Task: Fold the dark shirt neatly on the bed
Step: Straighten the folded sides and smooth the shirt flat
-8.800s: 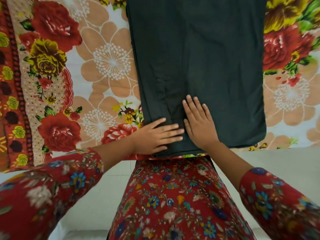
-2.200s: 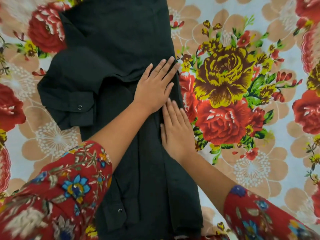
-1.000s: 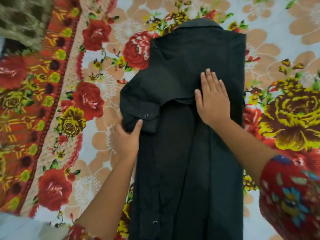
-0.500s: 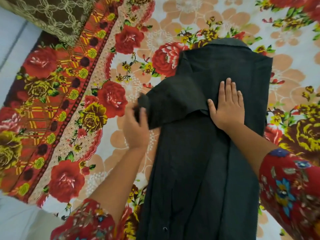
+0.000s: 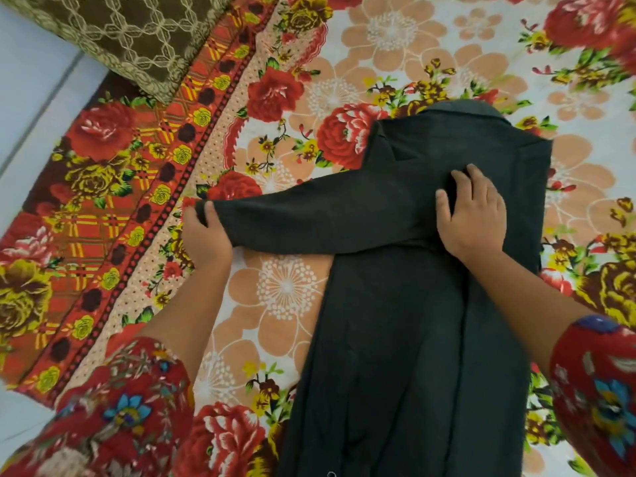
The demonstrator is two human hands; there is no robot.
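Note:
The dark shirt (image 5: 406, 325) lies lengthwise on the floral bed sheet (image 5: 395, 53), collar at the far end, its right side folded in. Its left sleeve (image 5: 309, 218) stretches out flat to the left across the sheet. My left hand (image 5: 204, 232) grips the cuff end of that sleeve, thumb on top. My right hand (image 5: 473, 218) presses on the shirt near the shoulder, with its fingers curled into the cloth there.
A brown patterned pillow (image 5: 137, 36) lies at the top left on the bed's red border (image 5: 103, 187). Beyond it at the far left is a pale floor (image 5: 31, 80). My red floral sleeves fill the lower corners.
My left hand has pulled the bunched sleeve out to the left until it lies straight. My right hand stays on the shoulder area, its fingers now curled.

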